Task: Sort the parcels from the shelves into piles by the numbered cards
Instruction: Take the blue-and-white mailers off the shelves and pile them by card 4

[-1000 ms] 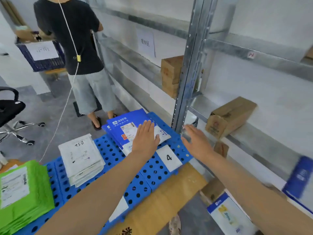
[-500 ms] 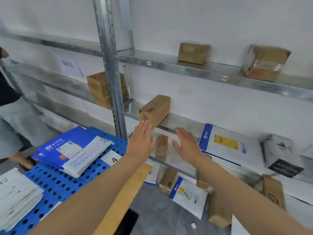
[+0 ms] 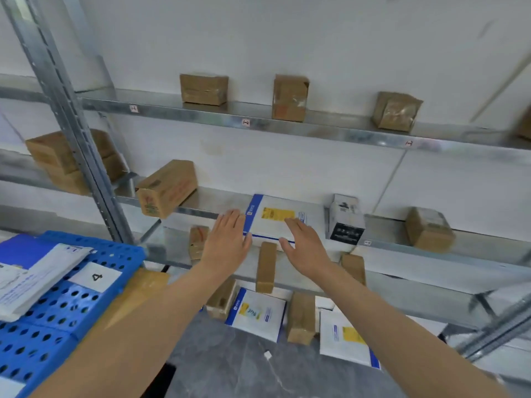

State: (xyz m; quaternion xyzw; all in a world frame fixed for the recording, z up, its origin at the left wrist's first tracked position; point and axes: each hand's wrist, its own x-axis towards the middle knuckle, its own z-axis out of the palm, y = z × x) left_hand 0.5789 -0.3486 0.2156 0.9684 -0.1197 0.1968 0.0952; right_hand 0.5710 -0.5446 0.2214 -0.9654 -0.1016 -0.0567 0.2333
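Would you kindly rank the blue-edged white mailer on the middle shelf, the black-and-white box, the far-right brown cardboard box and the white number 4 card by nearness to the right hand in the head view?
1. Blue-edged white mailer: middle shelf, under the right hand.
2. Black-and-white box: just to its right.
3. Brown cardboard box: far right, same shelf.
4. White number 4 card: far left.

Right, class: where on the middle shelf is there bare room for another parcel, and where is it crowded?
Bare shelf lies between the black-and-white box and the right brown box, and between the tilted box and the white envelope. Crowded: envelope close beside black-and-white box.
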